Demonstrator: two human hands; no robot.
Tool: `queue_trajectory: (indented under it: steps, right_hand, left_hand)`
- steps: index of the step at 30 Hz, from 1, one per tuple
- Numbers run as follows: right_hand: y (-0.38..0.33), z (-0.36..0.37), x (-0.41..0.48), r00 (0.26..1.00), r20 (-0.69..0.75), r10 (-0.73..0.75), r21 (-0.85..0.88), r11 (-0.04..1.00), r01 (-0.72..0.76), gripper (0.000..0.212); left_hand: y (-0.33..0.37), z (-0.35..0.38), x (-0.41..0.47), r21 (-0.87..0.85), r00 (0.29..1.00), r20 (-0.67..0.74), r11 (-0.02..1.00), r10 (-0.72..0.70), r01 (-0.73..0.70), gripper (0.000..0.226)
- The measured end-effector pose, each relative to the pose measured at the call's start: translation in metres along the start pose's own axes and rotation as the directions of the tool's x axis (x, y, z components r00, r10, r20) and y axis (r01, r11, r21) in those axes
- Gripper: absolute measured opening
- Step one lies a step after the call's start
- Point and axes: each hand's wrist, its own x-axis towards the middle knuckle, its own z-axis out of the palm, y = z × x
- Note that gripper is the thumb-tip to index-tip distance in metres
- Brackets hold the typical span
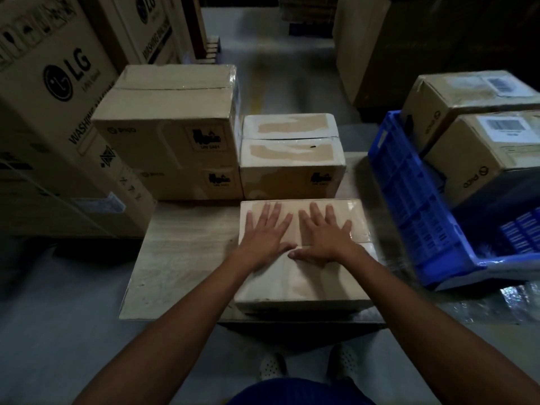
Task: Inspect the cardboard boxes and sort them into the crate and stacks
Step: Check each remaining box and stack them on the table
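A taped cardboard box lies at the near edge of a low wooden platform. My left hand and my right hand both rest flat on its top, fingers spread, thumbs almost touching. Behind it sits a single box with torn tape patches. To its left stands a stack of two larger boxes. On the right, a blue plastic crate holds two boxes with white labels.
Tall LG washing machine cartons rise at the left. More big cartons stand at the back right beside a grey floor aisle. Clear plastic wrap lies on the floor below the crate. My feet stand at the platform's front.
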Motion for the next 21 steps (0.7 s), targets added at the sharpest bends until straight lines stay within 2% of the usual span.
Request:
queue_trajectory:
  steps: [7,11,16,21]
  right_hand:
    - [0.008,-0.007,-0.005,1.0,0.013,-0.016,0.041,0.999,0.015,0.118]
    - [0.034,-0.012,-0.015,0.997,-0.002,0.078,0.053,0.996,-0.078,0.12]
    - [0.043,-0.003,-0.018,0.998,-0.041,0.054,0.03,0.998,-0.053,0.117]
    - [0.053,-0.01,-0.026,0.998,0.055,0.023,0.088,0.996,-0.028,0.117]
  left_hand:
    - [0.011,-0.007,0.012,0.008,0.992,0.102,0.997,-0.076,0.075,0.083]
    - [0.033,-0.002,0.014,-0.004,0.999,0.038,1.0,-0.024,0.024,0.082]
    - [0.037,0.008,0.014,-0.024,1.0,0.008,0.999,-0.026,0.026,0.077]
    - [0.034,0.009,0.001,-0.049,1.0,-0.01,0.999,-0.002,0.002,0.08]
